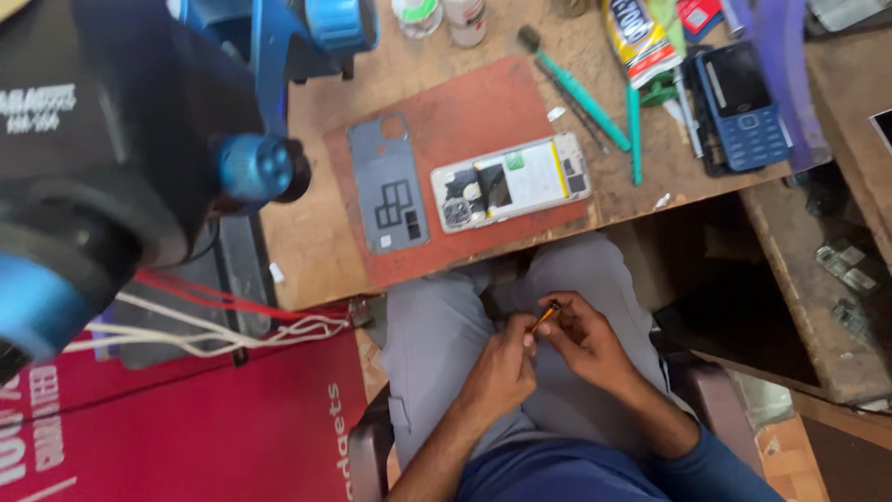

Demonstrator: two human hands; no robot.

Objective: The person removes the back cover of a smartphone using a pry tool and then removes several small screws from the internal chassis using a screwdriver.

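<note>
Both hands, left hand (pixel 502 367) and right hand (pixel 583 339), pinch a thin orange-handled metal tool (pixel 546 316) over the lap, below the opened white smartphone (pixel 512 180) (best kept steady, fingertips close).

Scuffed wooden workbench (pixel 325 251) under even light, brown chair (pixel 367 446), tiled floor (pixel 790 455) beneath.

An opened phone (pixel 511 181) and grey back cover (pixel 388 183) lie on a red mat (pixel 465 112).

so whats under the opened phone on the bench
The opened phone lies on a red mat, beside the grey back cover. The mat rests on the wooden bench; whatever lies directly beneath the phone is hidden.
</note>
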